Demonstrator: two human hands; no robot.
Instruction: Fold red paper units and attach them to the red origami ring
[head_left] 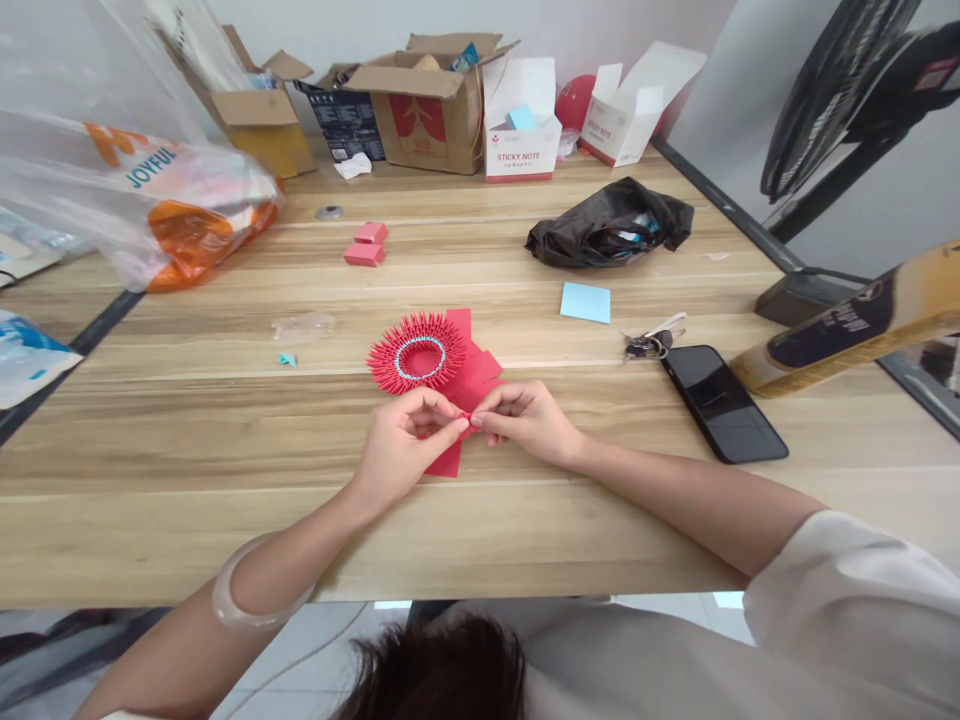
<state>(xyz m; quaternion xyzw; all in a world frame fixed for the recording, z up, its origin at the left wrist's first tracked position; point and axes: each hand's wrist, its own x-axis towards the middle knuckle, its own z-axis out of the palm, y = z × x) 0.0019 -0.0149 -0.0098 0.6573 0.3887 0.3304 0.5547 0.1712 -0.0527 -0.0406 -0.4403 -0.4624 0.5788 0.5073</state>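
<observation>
Both hands meet over red paper near the middle of the table. My left hand pinches a small folded piece of red paper between thumb and fingers. From the other side, my right hand pinches the same piece. Just beyond lies a round, spiky ring of folded red paper with a pale blue band around its inner edge. Flat red paper sheets lie under and beside the ring and hands. The finer folds of the held piece are hidden by the fingers.
A blue sticky note pad, keys, a phone and a black plastic bag lie to the right. Small red blocks sit farther back. Cardboard boxes line the wall; a plastic bag stands left.
</observation>
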